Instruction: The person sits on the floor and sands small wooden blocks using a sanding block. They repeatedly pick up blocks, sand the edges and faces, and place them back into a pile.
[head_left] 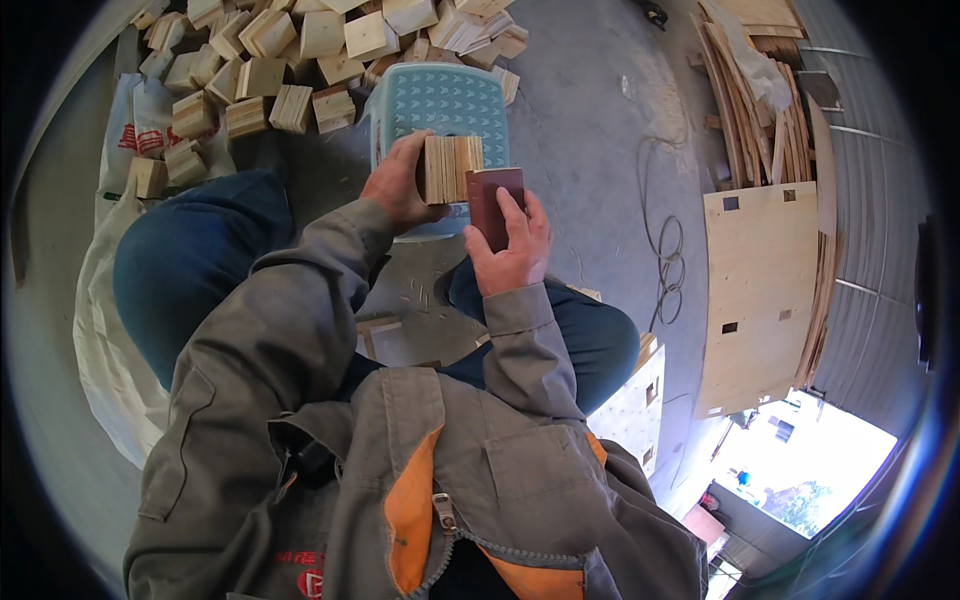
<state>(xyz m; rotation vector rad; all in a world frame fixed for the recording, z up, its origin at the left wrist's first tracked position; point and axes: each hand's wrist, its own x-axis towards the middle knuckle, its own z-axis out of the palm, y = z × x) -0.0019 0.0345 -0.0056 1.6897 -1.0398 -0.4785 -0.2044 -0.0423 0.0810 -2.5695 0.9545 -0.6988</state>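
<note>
My left hand (402, 188) is closed round the left side of a layered plywood block (450, 168), holding it over a pale blue-green plastic stool (440, 92). Its striped edges face me. In my right hand (515, 240) is a flat reddish-brown sanding block (486, 205), the thumb at its near end and the fingers laid over its face. The sanding block meets or overlaps the plywood's right side; whether they press together I cannot tell.
A heap of plywood blocks (262, 78) lies beyond the stool and to its left, some on a white woven sack (110, 300). A thin cable (668, 262) loops on the floor at right. Plywood sheets (760, 290) and wooden strips (735, 110) lean by the corrugated wall.
</note>
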